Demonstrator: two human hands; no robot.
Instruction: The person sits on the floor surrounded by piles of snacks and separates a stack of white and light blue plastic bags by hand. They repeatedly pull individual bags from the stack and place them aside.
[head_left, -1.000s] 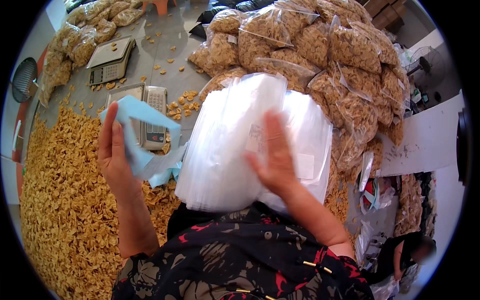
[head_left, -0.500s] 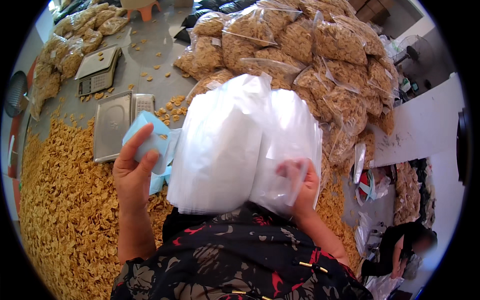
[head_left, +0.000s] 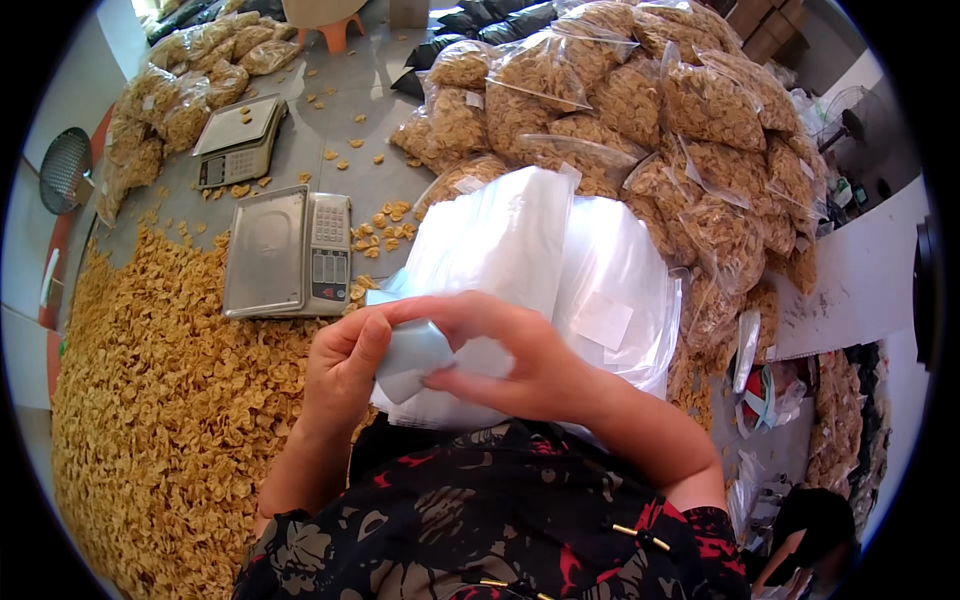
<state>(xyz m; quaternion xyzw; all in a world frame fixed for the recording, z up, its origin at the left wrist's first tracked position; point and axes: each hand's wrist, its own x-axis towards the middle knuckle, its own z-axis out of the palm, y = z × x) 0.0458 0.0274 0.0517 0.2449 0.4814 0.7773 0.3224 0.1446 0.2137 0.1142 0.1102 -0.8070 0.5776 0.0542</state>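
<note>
My left hand holds a pale blue, sheet-like piece, apparently paper, with its thumb pressed on it. My right hand has reached across and grips the same piece, fingertips at its upper and right edges. Both hands are over two stacks of clear plastic bags lying in my lap. A small pale label shows on the right stack. Just beyond my left hand sits a steel-topped digital scale with a keypad.
Loose golden flakes cover the left floor. A second scale stands farther back. Filled bags are heaped ahead and right, near an orange-legged stool. A white board and a dark-clothed co-worker are at the right.
My left hand has moved lower and rightward with the blue piece. My right hand has left the bag stacks, moved left and taken hold of that piece.
</note>
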